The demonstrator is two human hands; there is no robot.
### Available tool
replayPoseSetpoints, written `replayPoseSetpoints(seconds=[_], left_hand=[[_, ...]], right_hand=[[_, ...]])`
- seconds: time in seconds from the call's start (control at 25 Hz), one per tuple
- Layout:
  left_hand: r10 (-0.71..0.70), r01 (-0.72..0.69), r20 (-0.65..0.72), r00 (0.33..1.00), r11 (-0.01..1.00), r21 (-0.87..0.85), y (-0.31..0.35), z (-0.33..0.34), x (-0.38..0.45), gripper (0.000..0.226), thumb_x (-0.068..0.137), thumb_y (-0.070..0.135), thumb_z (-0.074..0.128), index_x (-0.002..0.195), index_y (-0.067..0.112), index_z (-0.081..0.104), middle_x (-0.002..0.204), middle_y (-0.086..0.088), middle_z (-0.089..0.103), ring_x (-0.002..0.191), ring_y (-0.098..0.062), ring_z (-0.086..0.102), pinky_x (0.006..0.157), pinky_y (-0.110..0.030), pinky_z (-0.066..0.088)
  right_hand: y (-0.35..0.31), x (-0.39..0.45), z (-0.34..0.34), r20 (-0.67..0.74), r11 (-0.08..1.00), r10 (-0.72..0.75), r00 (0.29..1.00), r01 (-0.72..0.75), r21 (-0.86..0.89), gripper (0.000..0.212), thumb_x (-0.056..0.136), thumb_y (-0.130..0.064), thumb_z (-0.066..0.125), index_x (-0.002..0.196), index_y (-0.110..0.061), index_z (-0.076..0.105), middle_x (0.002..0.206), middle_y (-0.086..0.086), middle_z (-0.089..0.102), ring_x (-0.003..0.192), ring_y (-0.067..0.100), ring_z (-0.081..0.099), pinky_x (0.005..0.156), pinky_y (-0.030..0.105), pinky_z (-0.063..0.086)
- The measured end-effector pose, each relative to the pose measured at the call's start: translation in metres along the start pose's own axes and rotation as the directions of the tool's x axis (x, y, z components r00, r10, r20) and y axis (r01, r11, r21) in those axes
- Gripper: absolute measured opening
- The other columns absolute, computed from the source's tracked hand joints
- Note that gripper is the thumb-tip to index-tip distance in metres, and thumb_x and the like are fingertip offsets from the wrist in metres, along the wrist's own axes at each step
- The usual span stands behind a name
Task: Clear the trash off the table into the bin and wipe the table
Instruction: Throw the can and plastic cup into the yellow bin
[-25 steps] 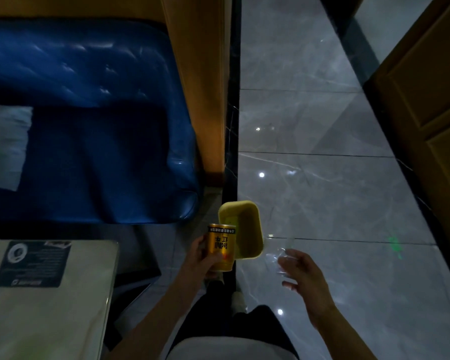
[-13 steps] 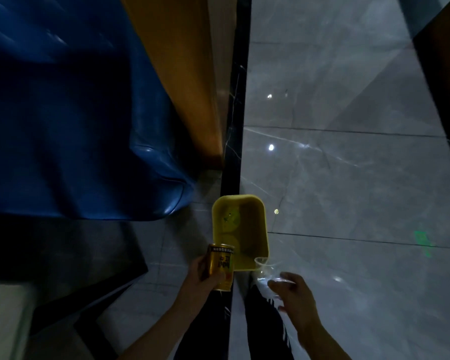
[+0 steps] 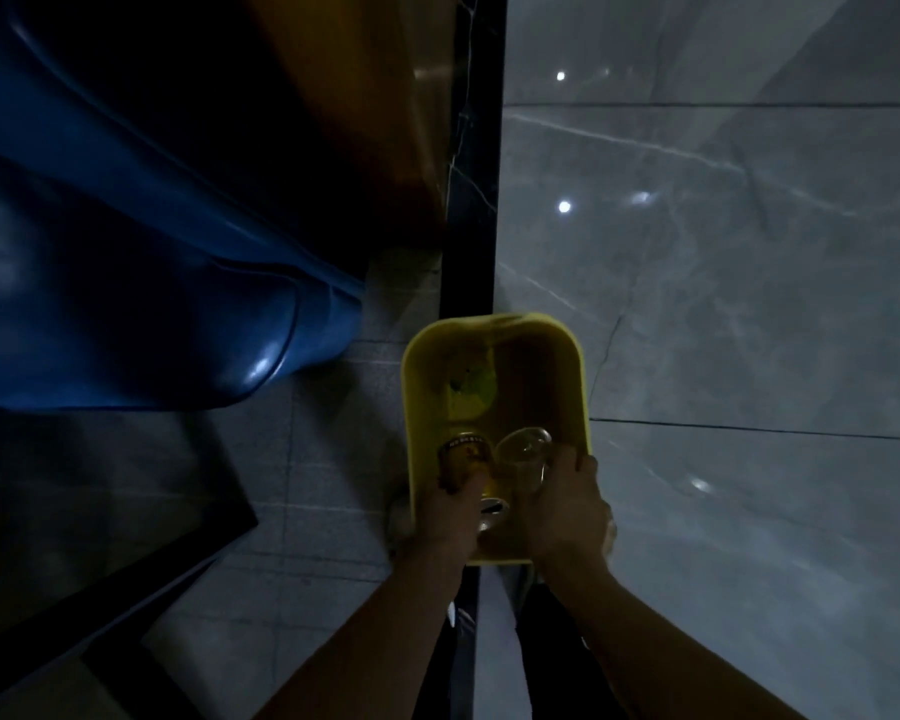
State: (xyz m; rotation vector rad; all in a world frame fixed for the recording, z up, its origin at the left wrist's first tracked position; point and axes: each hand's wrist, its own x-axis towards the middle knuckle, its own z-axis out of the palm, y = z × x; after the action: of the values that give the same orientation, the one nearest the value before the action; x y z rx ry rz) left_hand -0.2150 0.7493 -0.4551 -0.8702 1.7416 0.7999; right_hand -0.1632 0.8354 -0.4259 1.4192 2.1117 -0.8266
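Both hands now over the yellow bin [image 3: 572, 366] — left hand [image 3: 450, 511] grips gold can [image 3: 463, 457], right hand [image 3: 567, 506] clear cup [image 3: 523, 452]; label unreadable.

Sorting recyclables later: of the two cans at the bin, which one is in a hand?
The gold can, gripped by the left hand over the yellow bin. The other can lies loose inside the bin, silver top showing between the hands.

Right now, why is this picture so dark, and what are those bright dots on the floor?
Head view: the room is dim, so the blue seat sinks into shadow; the glossy floor tiles mirror small lights as glare spots; the wide lens bends straight edges; the can and clear cup over the yellow bin look soft.
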Motion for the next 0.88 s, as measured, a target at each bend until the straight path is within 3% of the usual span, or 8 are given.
replayPoseSetpoints(seconds=[0.12, 0.24, 0.32, 0.4, 0.52, 0.6, 0.76, 0.88], left_hand=[[-0.119, 0.123, 0.083, 0.989, 0.991, -0.046, 0.002, 0.019, 0.04, 0.056, 0.086, 0.044, 0.06, 0.128, 0.008, 0.054, 0.113, -0.016, 0.064, 0.097, -0.032, 0.062, 0.088, -0.044, 0.054], [-0.141, 0.146, 0.148, 0.979, 0.989, -0.026, 0.003, 0.029, 0.084, 0.046, 0.089, 0.04, 0.057, 0.119, 0.006, 0.062, 0.112, -0.016, 0.068, 0.088, -0.03, 0.064, 0.072, -0.036, 0.052], [-0.1, 0.104, 0.127, 0.987, 0.994, -0.022, 0.001, 0.037, 0.117, 0.054, 0.088, 0.039, 0.06, 0.13, 0.006, 0.054, 0.126, -0.019, 0.063, 0.105, -0.036, 0.063, 0.082, -0.039, 0.052], [-0.076, 0.08, 0.104, 0.992, 0.996, -0.027, -0.001, 0.047, 0.147, 0.061, 0.087, 0.037, 0.062, 0.138, 0.009, 0.046, 0.13, -0.019, 0.06, 0.112, -0.037, 0.061, 0.08, -0.038, 0.052], [-0.046, 0.043, 0.116, 0.992, 0.999, 0.03, -0.005, 0.061, 0.187, 0.054, 0.092, 0.029, 0.058, 0.139, 0.004, 0.045, 0.137, -0.021, 0.054, 0.119, -0.037, 0.057, 0.096, -0.044, 0.051], [-0.042, 0.035, 0.117, 0.992, 0.998, 0.061, -0.007, 0.065, 0.201, 0.047, 0.095, 0.024, 0.055, 0.135, 0.0, 0.049, 0.137, -0.021, 0.054, 0.118, -0.036, 0.057, 0.096, -0.042, 0.049], [-0.02, 0.009, 0.099, 0.995, 0.993, 0.117, -0.01, 0.063, 0.191, 0.042, 0.094, 0.025, 0.055, 0.128, 0.0, 0.057, 0.134, -0.02, 0.057, 0.12, -0.033, 0.057, 0.104, -0.039, 0.045], [0.082, -0.097, 0.098, 0.992, 0.983, 0.156, -0.002, 0.052, 0.136, 0.036, 0.096, 0.024, 0.05, 0.125, 0.003, 0.059, 0.131, -0.02, 0.06, 0.119, -0.033, 0.058, 0.101, -0.036, 0.046]], right_hand=[[-0.013, 0.025, 0.033, 0.001, 0.99, 0.14, 0.99, -0.14, 0.02, 0.04, 0.092, -0.037, 0.055, 0.125, -0.015, 0.048, 0.126, 0.009, 0.052, 0.102, 0.03, 0.064, 0.073, 0.035, 0.043], [-0.013, 0.054, 0.062, 0.03, 0.978, 0.203, 0.979, -0.204, 0.047, 0.04, 0.093, -0.033, 0.057, 0.128, -0.016, 0.05, 0.129, 0.01, 0.054, 0.11, 0.031, 0.061, 0.084, 0.038, 0.048], [-0.006, 0.079, 0.081, 0.082, 0.976, 0.207, 0.975, -0.212, 0.057, 0.04, 0.095, -0.029, 0.055, 0.131, -0.013, 0.049, 0.131, 0.013, 0.055, 0.114, 0.032, 0.059, 0.088, 0.04, 0.049], [0.006, 0.103, 0.097, 0.151, 0.969, 0.209, 0.966, -0.226, 0.104, 0.037, 0.096, -0.023, 0.054, 0.13, -0.009, 0.051, 0.13, 0.016, 0.058, 0.117, 0.033, 0.058, 0.091, 0.04, 0.048], [0.025, 0.129, 0.119, 0.244, 0.951, 0.21, 0.947, -0.256, 0.175, 0.034, 0.098, -0.016, 0.05, 0.128, -0.002, 0.051, 0.131, 0.02, 0.056, 0.12, 0.035, 0.055, 0.096, 0.04, 0.045], [0.035, 0.139, 0.13, 0.314, 0.944, 0.174, 0.933, -0.249, 0.216, 0.035, 0.1, -0.014, 0.045, 0.128, 0.004, 0.049, 0.132, 0.024, 0.055, 0.122, 0.038, 0.052, 0.098, 0.039, 0.042], [0.029, 0.138, 0.126, 0.387, 0.906, 0.19, 0.902, -0.314, 0.286, 0.04, 0.098, -0.019, 0.051, 0.133, 0.0, 0.051, 0.136, 0.022, 0.056, 0.126, 0.034, 0.053, 0.101, 0.034, 0.041], [0.019, 0.104, 0.093, 0.384, 0.962, 0.085, 0.919, -0.176, 0.209, 0.038, 0.096, -0.031, 0.053, 0.125, -0.008, 0.059, 0.127, 0.017, 0.063, 0.118, 0.034, 0.059, 0.091, 0.031, 0.045]])
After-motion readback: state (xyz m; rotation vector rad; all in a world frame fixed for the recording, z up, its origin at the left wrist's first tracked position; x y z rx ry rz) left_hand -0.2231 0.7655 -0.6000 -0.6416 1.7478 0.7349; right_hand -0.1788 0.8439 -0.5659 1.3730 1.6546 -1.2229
